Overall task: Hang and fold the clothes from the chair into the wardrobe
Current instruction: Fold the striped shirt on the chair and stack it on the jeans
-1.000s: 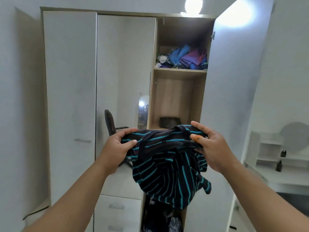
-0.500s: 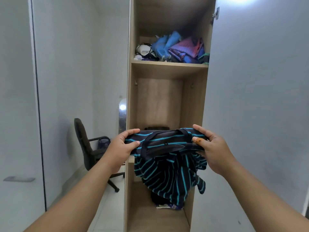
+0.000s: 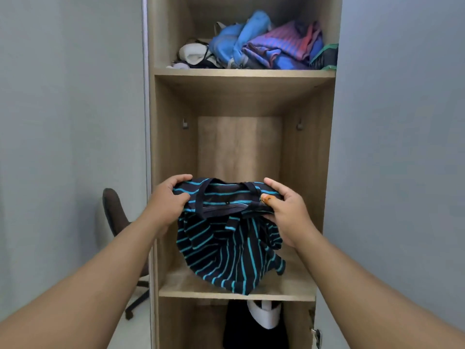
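At frame centre I am gripping a striped shirt [image 3: 226,238] in both hands, left hand [image 3: 168,197] and right hand [image 3: 286,210], its loose tail risking unfolding on the shelf [image 3: 176,285].

No readable text, labels or numbers anywhere.

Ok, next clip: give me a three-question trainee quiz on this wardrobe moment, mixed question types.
1. True or false: both the left hand and the right hand grip the striped shirt.
2. Which level holds the pile of blue and purple clothes?
A. the top shelf
B. the middle shelf
C. the space below the middle shelf
3. Fill in: the shirt's lower end hangs down over the ______ shelf.

Key: 1 true; 2 A; 3 middle.
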